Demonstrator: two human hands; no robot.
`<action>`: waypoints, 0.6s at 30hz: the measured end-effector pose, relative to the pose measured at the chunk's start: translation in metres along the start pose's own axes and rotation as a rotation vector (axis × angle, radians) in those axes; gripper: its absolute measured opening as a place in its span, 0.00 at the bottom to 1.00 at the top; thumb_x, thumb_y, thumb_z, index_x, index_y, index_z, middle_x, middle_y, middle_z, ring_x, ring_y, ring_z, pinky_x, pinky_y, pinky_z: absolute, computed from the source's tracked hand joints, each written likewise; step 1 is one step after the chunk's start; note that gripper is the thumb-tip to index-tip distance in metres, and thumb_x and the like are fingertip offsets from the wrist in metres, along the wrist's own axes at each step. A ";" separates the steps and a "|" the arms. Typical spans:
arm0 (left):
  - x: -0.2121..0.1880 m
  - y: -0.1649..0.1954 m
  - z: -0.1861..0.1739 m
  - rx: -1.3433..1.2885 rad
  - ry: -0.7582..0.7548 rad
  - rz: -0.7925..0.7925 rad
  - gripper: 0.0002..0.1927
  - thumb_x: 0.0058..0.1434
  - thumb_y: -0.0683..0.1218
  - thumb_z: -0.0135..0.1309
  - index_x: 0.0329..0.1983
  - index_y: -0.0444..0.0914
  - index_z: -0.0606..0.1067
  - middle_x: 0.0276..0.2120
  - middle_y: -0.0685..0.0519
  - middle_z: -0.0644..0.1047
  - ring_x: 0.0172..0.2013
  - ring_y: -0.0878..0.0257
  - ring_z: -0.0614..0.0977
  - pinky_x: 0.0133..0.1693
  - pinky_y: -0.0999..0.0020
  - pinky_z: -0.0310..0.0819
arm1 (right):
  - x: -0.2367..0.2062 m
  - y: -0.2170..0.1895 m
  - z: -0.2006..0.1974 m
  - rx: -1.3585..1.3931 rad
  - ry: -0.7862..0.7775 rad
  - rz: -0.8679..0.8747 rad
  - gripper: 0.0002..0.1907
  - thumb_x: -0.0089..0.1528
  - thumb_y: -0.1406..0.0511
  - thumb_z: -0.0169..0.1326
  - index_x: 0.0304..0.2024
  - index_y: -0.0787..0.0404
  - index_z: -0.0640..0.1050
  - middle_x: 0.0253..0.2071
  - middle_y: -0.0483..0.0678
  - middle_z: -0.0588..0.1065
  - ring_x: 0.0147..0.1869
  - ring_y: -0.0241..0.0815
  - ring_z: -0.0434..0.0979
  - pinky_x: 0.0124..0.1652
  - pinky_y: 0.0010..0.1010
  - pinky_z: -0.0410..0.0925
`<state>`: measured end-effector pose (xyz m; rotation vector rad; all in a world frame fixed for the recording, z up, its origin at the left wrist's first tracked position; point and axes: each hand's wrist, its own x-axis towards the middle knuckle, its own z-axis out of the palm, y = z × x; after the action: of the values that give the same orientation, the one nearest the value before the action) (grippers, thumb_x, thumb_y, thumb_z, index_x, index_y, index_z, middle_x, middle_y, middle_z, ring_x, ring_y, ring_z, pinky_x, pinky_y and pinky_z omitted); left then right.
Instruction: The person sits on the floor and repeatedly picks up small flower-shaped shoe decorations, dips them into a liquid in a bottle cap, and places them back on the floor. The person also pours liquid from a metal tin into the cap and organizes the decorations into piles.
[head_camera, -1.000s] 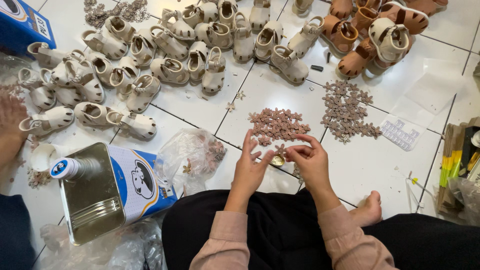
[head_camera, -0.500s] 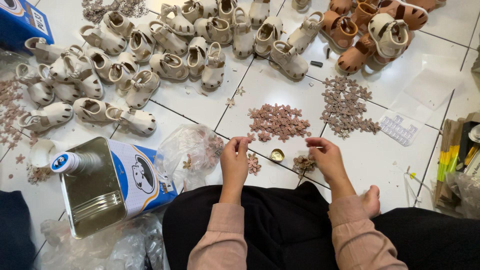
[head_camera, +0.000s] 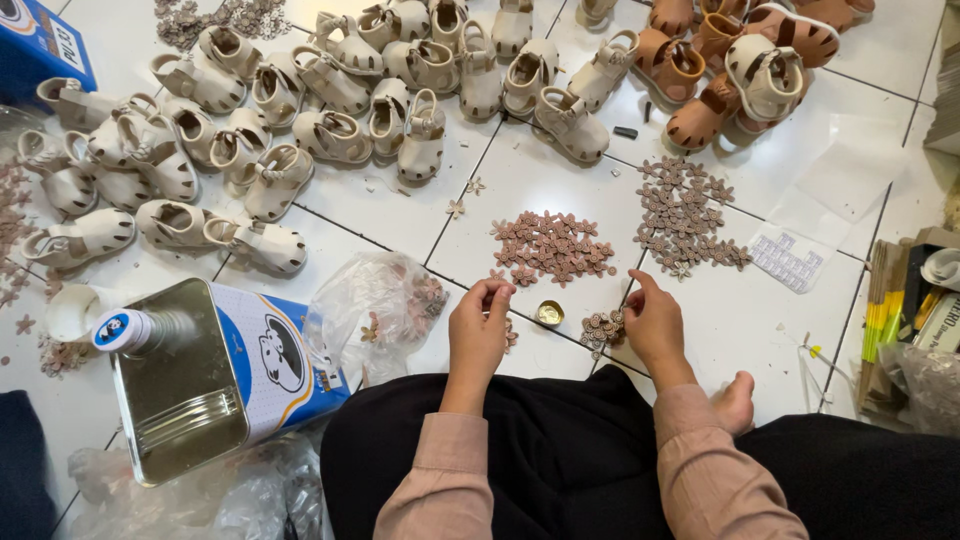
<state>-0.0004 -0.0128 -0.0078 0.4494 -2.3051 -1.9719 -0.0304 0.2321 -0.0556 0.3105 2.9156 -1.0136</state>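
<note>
Brown flower trim (head_camera: 497, 291) in left hand (head_camera: 478, 330), orientation unclear.

The floor (head_camera: 560, 160) was glossy white ceramic tile with thin dark grout lines. The small flower shapes (head_camera: 553, 247) in the middle looked like matt brown leather or a leather-like sheet. The cream sandals (head_camera: 330, 135) at far left had a smooth, faintly shiny synthetic finish. The can (head_camera: 200, 380) at near left was bright reflective metal with glossy printed sides. Beside it lay a crinkled clear plastic bag (head_camera: 375, 310). The tiny cap (head_camera: 549, 314) shone brassy.
</note>
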 end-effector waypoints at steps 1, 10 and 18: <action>0.000 0.001 0.001 -0.011 -0.010 -0.071 0.10 0.68 0.47 0.54 0.41 0.36 0.80 0.30 0.54 0.81 0.26 0.70 0.78 0.28 0.72 0.74 | 0.000 0.001 0.000 -0.017 -0.001 0.001 0.30 0.55 0.75 0.57 0.60 0.54 0.76 0.34 0.49 0.78 0.42 0.47 0.76 0.46 0.39 0.71; 0.013 -0.016 -0.017 0.639 0.011 -0.188 0.10 0.63 0.52 0.60 0.38 0.42 0.82 0.33 0.50 0.84 0.36 0.52 0.84 0.38 0.56 0.76 | -0.006 -0.006 0.006 0.005 0.124 -0.251 0.27 0.56 0.75 0.55 0.59 0.59 0.76 0.39 0.51 0.73 0.45 0.49 0.72 0.42 0.35 0.72; 0.022 -0.049 0.010 0.989 0.012 -0.198 0.07 0.59 0.48 0.62 0.36 0.41 0.81 0.36 0.46 0.82 0.39 0.46 0.84 0.38 0.52 0.79 | -0.019 -0.023 0.020 0.382 0.019 -0.136 0.25 0.59 0.73 0.53 0.60 0.57 0.76 0.42 0.47 0.78 0.37 0.34 0.75 0.36 0.27 0.71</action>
<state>-0.0158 -0.0158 -0.0607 0.7381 -3.1691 -0.7008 -0.0174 0.1985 -0.0551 0.1333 2.7731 -1.5977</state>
